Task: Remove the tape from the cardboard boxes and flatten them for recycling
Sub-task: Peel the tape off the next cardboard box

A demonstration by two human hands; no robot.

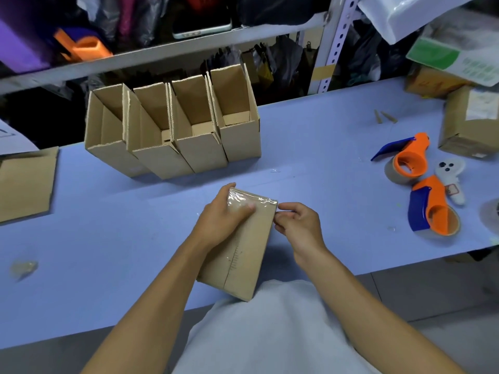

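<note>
With your left hand (225, 214) gripping the box (243, 247) firmly, let your right hand (294, 221), pinching the tape (244, 199) at its far right corner, peel slowly and low.

One head-worn camera looks forward and down from close above the counter (324, 163), taking in the far shelf (162, 54) too.

Blue tabletop (310, 147). On it: four open cardboard boxes (172, 128) in a row at the back, touching each other. Flat cardboard sheet (25, 182) at left edge. Crumpled tape wad (23, 268) front left. Two orange tape dispensers (410, 160) (434, 209) right, white controller (451, 171) between them. Closed box (469, 122) far right.
</note>
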